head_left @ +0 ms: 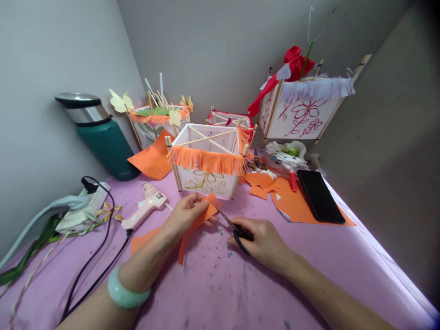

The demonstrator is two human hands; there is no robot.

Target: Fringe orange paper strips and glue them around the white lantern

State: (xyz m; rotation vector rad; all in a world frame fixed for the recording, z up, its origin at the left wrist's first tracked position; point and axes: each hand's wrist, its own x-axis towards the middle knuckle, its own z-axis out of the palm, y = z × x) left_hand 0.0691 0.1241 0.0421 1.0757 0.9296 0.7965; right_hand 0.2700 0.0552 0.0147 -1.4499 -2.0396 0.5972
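Observation:
My left hand [191, 211] pinches a strip of orange paper [210, 207], whose far end is cut into a fine fringe. A longer tail of the strip hangs down below the hand. In my right hand [264, 239] is a pair of scissors [238, 230] with black handles, their blades at the fringed edge of the strip. Just beyond both hands stands a lantern frame [206, 179] of wooden sticks and white panels. Orange fringe [206, 158] runs along its top front and right edges, and a yellow flower is drawn on its front.
A pink glue gun [147, 210] lies left, its black cord trailing forward near a power strip [82, 208]. A teal bottle [103, 137] stands behind. To the right are a black phone [320, 196], orange paper scraps [261, 181] and a red glue stick [292, 179]. More decorated lanterns [305, 112] stand behind.

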